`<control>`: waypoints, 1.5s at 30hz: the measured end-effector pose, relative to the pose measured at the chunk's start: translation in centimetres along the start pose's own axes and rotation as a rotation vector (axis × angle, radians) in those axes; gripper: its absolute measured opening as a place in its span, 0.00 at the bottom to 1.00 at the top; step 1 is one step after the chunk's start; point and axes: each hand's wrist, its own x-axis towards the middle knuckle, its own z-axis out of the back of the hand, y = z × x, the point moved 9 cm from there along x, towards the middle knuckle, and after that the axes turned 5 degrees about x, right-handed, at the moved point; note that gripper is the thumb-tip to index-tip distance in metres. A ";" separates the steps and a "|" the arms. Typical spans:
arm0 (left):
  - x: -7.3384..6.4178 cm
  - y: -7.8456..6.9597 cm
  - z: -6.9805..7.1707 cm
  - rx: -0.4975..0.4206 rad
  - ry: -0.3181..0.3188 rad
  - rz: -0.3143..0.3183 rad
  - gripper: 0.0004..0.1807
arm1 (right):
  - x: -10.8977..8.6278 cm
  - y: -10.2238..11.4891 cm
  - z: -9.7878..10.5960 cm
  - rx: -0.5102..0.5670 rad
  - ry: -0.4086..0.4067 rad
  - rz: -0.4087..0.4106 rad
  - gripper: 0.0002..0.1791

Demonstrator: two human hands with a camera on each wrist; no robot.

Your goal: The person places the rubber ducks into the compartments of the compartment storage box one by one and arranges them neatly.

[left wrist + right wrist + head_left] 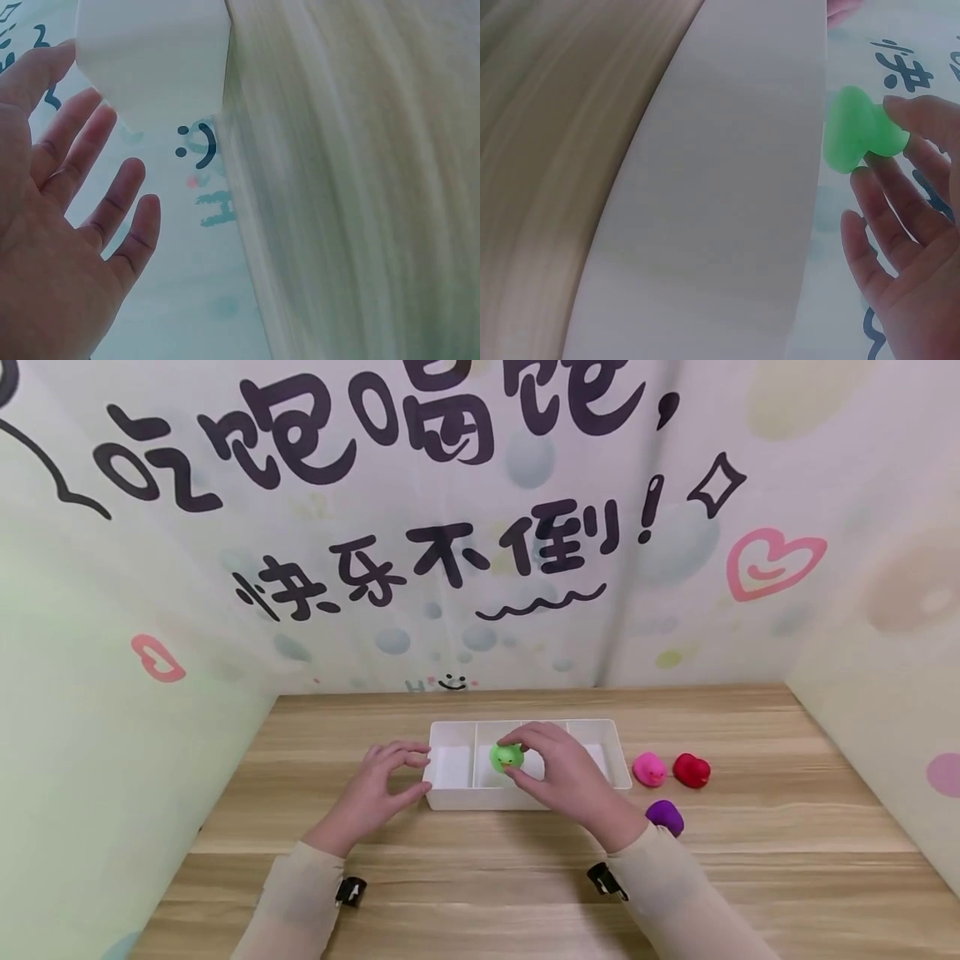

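A green toy duck point(507, 758) is pinched between the thumb and fingers of my right hand point(564, 770), over the second compartment from the left of a white divided tray point(487, 800). In the right wrist view, the duck point(851, 131) shows above the tray's long side wall point(705, 187). My left hand point(377, 787) is at the tray's left end, its fingers spread and the thumb and some fingertips against the end wall point(154, 56). The right hand hides part of the tray's right compartments.
Right of the tray, a pink duck point(649, 769) and a red duck point(692, 770) sit on the wooden table point(480, 893). A purple duck point(666, 817) lies nearer, partly behind the right sleeve. A printed wall point(420, 643) stands behind the table.
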 end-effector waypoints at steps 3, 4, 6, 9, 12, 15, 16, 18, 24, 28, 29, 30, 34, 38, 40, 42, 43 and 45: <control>0.2 0.0 0.2 0.005 -0.002 -0.001 0.16 | 0.7 0.4 -0.5 -0.003 0.003 0.021 0.16; 0.2 0.0 0.3 0.009 -0.004 -0.003 0.16 | 1.0 0.5 -0.7 -0.002 0.007 0.024 0.16; 0.3 0.0 0.5 0.019 -0.009 -0.004 0.16 | 1.5 0.8 -1.2 -0.002 0.020 0.028 0.16; 0.4 0.0 0.7 0.026 -0.010 -0.002 0.16 | 2.2 1.3 -1.9 0.001 0.049 0.028 0.16; 0.3 -0.1 0.7 0.033 -0.008 -0.003 0.16 | 2.7 1.9 -2.5 0.000 0.071 0.040 0.16; 0.3 -0.1 0.7 0.030 -0.006 -0.001 0.16 | 3.1 2.4 -3.0 -0.009 0.082 0.059 0.16; 0.3 -0.1 0.6 0.032 -0.005 -0.001 0.16 | 3.2 2.5 -3.2 -0.012 0.084 0.064 0.16; 0.3 -0.1 0.6 0.035 -0.005 -0.004 0.15 | 3.3 2.7 -3.6 -0.017 0.088 0.069 0.16; -0.1 0.1 0.3 0.029 0.004 0.004 0.14 | 3.6 2.8 -4.8 -0.018 0.110 0.075 0.16; -0.2 0.3 0.3 0.030 -0.001 0.006 0.15 | 3.8 2.8 -5.5 -0.021 0.120 0.083 0.16; -0.2 0.2 0.3 0.032 -0.002 0.002 0.15 | 3.9 2.8 -5.6 -0.022 0.122 0.085 0.16; -0.1 0.2 0.3 0.030 -0.002 -0.001 0.15 | 4.0 2.7 -5.6 -0.024 0.122 0.085 0.16; 0.1 0.1 0.3 0.027 -0.004 -0.025 0.15 | 4.2 2.6 -5.7 -0.018 0.122 0.089 0.16; 0.2 0.0 0.3 0.024 -0.006 -0.032 0.15 | 4.5 2.5 -5.9 -0.033 0.134 0.096 0.17; 0.1 0.0 0.3 0.026 -0.001 -0.024 0.15 | 4.6 2.4 -6.1 -0.047 0.142 0.097 0.16; 0.1 0.1 0.2 0.025 0.004 -0.016 0.16 | 4.7 2.3 -6.3 -0.053 0.147 0.098 0.16; 0.1 0.1 0.2 0.028 0.007 -0.013 0.16 | 4.7 2.2 -6.4 -0.054 0.149 0.099 0.16; 0.1 0.1 0.1 0.032 0.007 -0.013 0.17 | 4.7 2.1 -6.5 -0.048 0.154 0.097 0.15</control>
